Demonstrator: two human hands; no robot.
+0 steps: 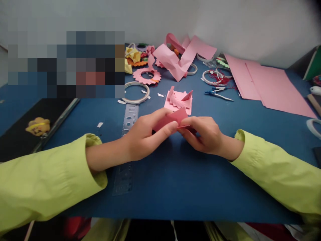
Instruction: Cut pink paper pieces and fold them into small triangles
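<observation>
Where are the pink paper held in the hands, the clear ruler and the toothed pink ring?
Held pink paper (177,115): head view, on its flat visible face.
Clear ruler (123,180): head view, on its near part.
Toothed pink ring (137,74): head view, on its left band.

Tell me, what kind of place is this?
Probably a craft table, though I can't tell in what building. Large pink paper sheets and a clear ruler lie on its blue top, while the left hand and right hand hold a smaller pink piece.
</observation>
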